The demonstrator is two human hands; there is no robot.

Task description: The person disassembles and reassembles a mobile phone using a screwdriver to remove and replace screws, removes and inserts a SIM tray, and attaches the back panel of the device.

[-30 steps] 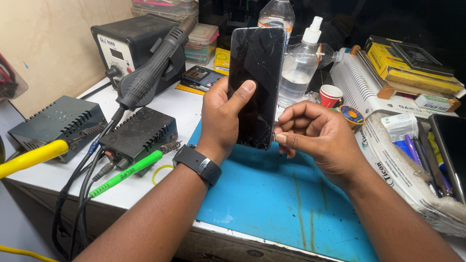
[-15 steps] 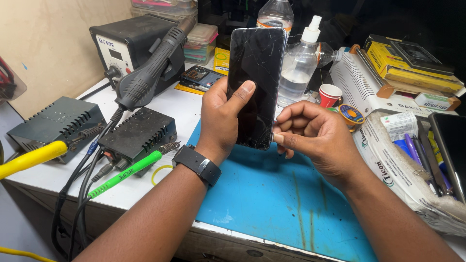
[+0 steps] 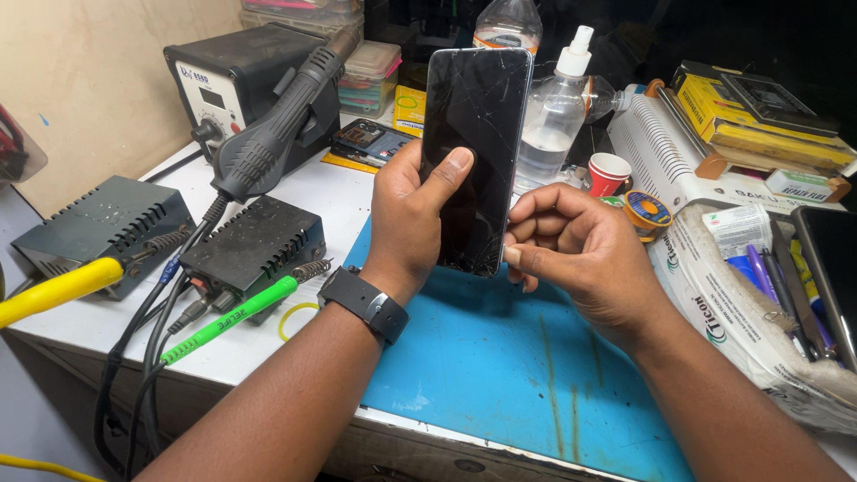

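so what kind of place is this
Most likely a phone repair bench. The left hand holds up a phone with a cracked screen over a blue work mat, and a hot air rework station stands on the table.

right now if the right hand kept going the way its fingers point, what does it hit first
The right hand points left, fingertips at the cracked phone's lower right edge, so it would likely meet the phone first, then the left hand.
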